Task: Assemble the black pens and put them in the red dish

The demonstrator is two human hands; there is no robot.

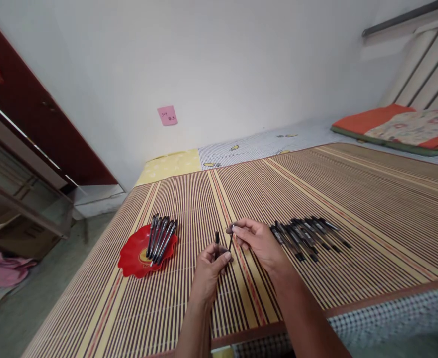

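My left hand (210, 266) grips a short black pen barrel (217, 238) that stands upright above the striped bamboo mat (353, 199). My right hand (254, 239) pinches a thin dark pen part (231, 237) between thumb and fingers, close to the barrel's right side. A red scalloped plate (129, 256) to the left holds several black pens (161, 237) laid side by side. A row of several more black pens (308, 234) lies on the mat just right of my right hand.
The mat covers a bed against a white wall with a pink sticky note (167, 115). A folded orange and floral quilt (401, 127) lies at the far right. A dark red cabinet (28, 114) stands left of the bed, beside the floor.
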